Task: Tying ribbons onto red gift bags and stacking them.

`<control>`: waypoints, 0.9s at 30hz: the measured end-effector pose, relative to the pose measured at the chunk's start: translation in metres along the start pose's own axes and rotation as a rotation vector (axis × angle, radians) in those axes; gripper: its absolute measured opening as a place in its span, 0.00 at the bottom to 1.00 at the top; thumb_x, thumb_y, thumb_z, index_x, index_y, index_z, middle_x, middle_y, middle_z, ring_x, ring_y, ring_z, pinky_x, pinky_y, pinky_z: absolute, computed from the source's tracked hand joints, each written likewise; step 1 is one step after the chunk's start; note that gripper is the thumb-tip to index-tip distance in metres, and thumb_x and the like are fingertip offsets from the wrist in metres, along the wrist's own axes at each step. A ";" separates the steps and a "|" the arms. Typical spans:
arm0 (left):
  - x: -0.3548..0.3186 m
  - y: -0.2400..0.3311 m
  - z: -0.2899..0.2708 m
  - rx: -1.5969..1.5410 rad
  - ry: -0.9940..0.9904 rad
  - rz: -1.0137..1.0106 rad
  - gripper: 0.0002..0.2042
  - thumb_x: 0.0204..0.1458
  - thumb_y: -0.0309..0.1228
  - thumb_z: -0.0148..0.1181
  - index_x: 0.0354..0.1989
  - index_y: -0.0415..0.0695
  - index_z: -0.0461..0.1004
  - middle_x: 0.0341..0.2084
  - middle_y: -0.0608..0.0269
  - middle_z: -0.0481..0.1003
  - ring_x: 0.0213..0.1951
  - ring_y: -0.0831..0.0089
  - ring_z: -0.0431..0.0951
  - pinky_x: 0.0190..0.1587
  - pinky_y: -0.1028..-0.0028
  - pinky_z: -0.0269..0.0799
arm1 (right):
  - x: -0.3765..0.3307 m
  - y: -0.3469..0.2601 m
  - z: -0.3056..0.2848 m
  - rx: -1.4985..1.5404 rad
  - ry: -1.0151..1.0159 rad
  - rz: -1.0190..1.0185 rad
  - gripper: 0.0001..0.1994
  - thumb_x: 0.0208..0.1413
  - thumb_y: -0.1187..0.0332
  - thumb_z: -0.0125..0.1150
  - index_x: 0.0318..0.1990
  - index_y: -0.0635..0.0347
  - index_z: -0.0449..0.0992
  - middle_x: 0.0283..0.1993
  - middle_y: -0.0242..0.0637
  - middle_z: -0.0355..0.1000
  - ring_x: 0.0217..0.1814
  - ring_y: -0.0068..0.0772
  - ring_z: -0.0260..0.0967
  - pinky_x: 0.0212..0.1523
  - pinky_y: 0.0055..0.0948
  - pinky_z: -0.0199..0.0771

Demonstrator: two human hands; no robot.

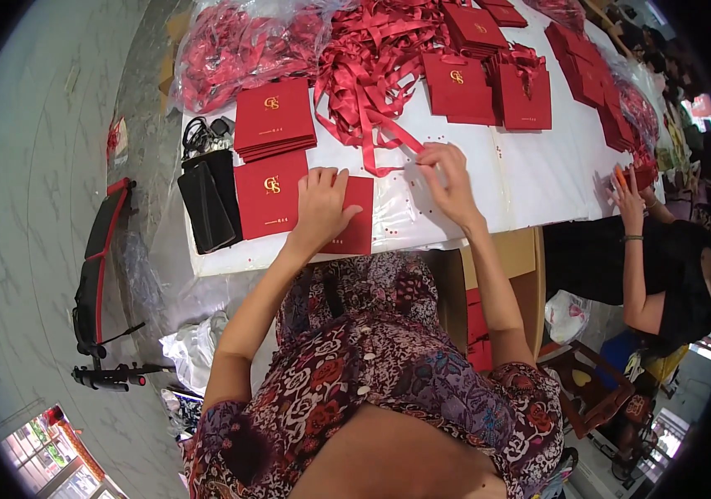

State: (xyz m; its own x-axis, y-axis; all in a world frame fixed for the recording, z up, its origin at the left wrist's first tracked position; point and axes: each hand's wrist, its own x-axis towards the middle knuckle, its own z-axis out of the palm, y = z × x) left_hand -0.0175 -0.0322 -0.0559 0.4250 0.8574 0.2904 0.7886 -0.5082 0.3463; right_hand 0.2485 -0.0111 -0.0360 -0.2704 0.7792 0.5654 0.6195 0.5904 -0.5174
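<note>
My left hand (pixel 322 206) rests on a flat red paper bag (pixel 359 233) near the table's front edge, fingers bent over its top and thumb spread to the side. Beside it lies another red bag (pixel 269 195) with a gold emblem, partly under a stack of similar bags (pixel 274 123). My right hand (pixel 450 185) hovers over the white tabletop, fingertips closed on the end of a red ribbon (pixel 398 133). That ribbon runs back to a large tangled heap of ribbons (pixel 376 62).
Black phone-like slabs (pixel 205 208) and a coiled cable (pixel 197 135) lie at the left. Clear plastic sacks (pixel 251 50) of red ribbon stand behind. More red bags (pixel 525 98) are stacked at the back right. A co-worker's hand (pixel 626 195) works at the table's right end.
</note>
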 end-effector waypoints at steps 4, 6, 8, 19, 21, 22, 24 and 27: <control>0.000 -0.002 -0.001 0.006 0.048 0.023 0.33 0.31 0.40 0.75 0.48 0.39 0.72 0.43 0.55 0.70 0.47 0.59 0.67 0.48 0.61 0.60 | 0.005 -0.043 -0.042 0.780 0.199 0.315 0.03 0.62 0.78 0.51 0.41 0.64 0.66 0.35 0.35 0.70 0.31 0.18 0.69 0.32 0.17 0.72; 0.004 0.004 -0.013 -0.062 0.069 -0.014 0.30 0.29 0.38 0.76 0.43 0.40 0.72 0.40 0.56 0.70 0.45 0.59 0.67 0.45 0.61 0.60 | 0.008 -0.056 -0.062 0.900 0.118 0.326 0.04 0.60 0.78 0.54 0.41 0.64 0.68 0.33 0.32 0.70 0.31 0.17 0.69 0.33 0.18 0.72; 0.010 0.008 -0.014 -0.059 0.083 -0.009 0.28 0.29 0.36 0.76 0.41 0.41 0.71 0.37 0.57 0.70 0.43 0.60 0.67 0.44 0.62 0.60 | 0.009 -0.064 -0.055 0.837 0.064 0.432 0.04 0.60 0.76 0.56 0.41 0.64 0.70 0.33 0.31 0.71 0.31 0.16 0.69 0.33 0.17 0.71; 0.013 0.016 -0.017 -0.286 0.045 -0.120 0.14 0.41 0.28 0.69 0.35 0.45 0.70 0.25 0.64 0.75 0.31 0.63 0.75 0.43 0.65 0.59 | 0.001 -0.074 0.044 0.300 -0.187 0.531 0.07 0.50 0.69 0.64 0.31 0.62 0.75 0.27 0.40 0.74 0.27 0.36 0.71 0.30 0.32 0.70; 0.012 0.015 -0.014 -0.371 0.046 -0.165 0.12 0.43 0.26 0.66 0.36 0.45 0.72 0.26 0.63 0.76 0.32 0.63 0.76 0.43 0.65 0.60 | 0.002 -0.076 0.043 0.294 -0.194 0.519 0.07 0.49 0.69 0.64 0.31 0.62 0.75 0.26 0.39 0.74 0.26 0.36 0.71 0.30 0.32 0.70; 0.013 0.017 -0.014 -0.373 0.045 -0.163 0.12 0.43 0.26 0.66 0.36 0.45 0.72 0.26 0.63 0.76 0.32 0.63 0.76 0.43 0.65 0.60 | 0.002 -0.076 0.042 0.286 -0.199 0.508 0.07 0.49 0.68 0.64 0.30 0.62 0.75 0.24 0.39 0.74 0.24 0.36 0.71 0.29 0.32 0.70; 0.013 0.022 -0.015 -0.378 0.070 -0.177 0.11 0.43 0.24 0.65 0.36 0.45 0.73 0.25 0.62 0.76 0.31 0.63 0.75 0.42 0.65 0.60 | 0.001 -0.073 0.043 0.284 -0.196 0.514 0.07 0.49 0.69 0.64 0.30 0.62 0.75 0.24 0.39 0.74 0.24 0.36 0.71 0.29 0.32 0.71; 0.012 0.036 -0.011 -0.238 0.166 -0.155 0.10 0.43 0.22 0.63 0.36 0.45 0.74 0.25 0.62 0.76 0.30 0.62 0.75 0.41 0.65 0.60 | -0.003 -0.066 0.046 0.337 -0.189 0.591 0.07 0.48 0.69 0.64 0.29 0.63 0.75 0.24 0.40 0.74 0.24 0.35 0.71 0.29 0.31 0.71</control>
State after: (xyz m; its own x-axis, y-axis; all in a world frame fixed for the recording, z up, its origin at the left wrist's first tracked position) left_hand 0.0113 -0.0410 -0.0305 0.2144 0.9107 0.3530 0.7036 -0.3947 0.5909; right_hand 0.1743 -0.0425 -0.0330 -0.1020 0.9945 0.0228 0.4482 0.0664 -0.8915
